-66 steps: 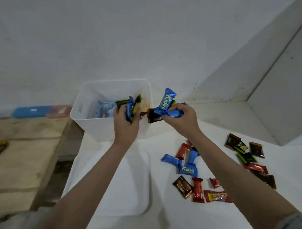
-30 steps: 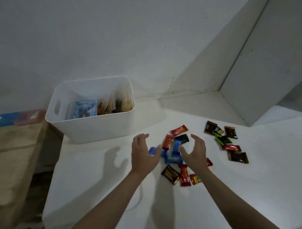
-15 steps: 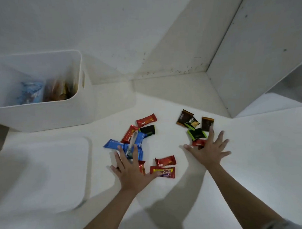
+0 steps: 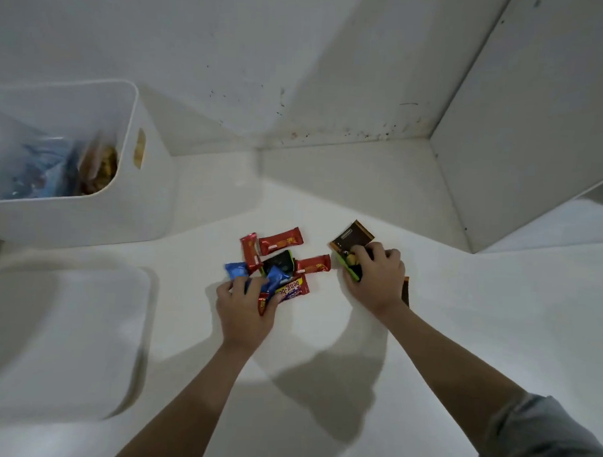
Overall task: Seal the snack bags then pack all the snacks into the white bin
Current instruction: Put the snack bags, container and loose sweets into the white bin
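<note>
Blue and red snacks (image 4: 278, 278) are gripped by the left hand (image 4: 244, 310) on the counter (image 4: 321, 400). Dark packets (image 4: 351, 242) (one green-edged) are clutched in the right hand's (image 4: 377, 279) curled fingers (image 4: 366, 252).

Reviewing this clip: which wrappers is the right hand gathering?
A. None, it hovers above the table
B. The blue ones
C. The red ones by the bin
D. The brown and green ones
D: the right hand has its fingers curled over the brown and green wrappers, while the blue and red pieces lie by the left hand.
</note>
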### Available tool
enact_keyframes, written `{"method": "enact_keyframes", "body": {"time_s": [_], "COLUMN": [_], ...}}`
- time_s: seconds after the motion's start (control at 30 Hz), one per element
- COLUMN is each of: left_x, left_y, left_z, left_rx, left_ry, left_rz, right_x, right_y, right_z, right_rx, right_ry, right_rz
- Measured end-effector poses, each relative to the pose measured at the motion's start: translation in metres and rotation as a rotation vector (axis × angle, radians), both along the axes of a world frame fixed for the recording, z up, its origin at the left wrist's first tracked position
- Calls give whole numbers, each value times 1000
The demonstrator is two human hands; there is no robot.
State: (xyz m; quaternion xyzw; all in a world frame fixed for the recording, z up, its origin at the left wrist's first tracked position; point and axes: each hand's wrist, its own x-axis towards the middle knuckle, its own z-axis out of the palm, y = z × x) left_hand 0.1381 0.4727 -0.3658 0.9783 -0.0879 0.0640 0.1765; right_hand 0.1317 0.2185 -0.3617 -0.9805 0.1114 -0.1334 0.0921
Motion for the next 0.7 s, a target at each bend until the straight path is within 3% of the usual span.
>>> {"method": "enact_keyframes", "body": {"time_s": [0.1,0.23,0.4,0.57,0.7], "left_x": [4,12,22,49,86], "left_y": [-3,2,22,79,147], "left_z": [7,34,90,163,214], "left_rx": [-147,-415,-689,-784,-880], "left_ry": [59,170,69,-29,-117], "left_rz": [-50,9,75,18,102], "right_x": [9,25,45,77,113], "right_y": [2,15,72,160,234], "right_z": [12,50,114,183,230], "right_rx": [141,614,1040,1246,1363], "right_ry": [108,117,35,-28,-23], "right_rz": [57,-59,-43,16,80]}}
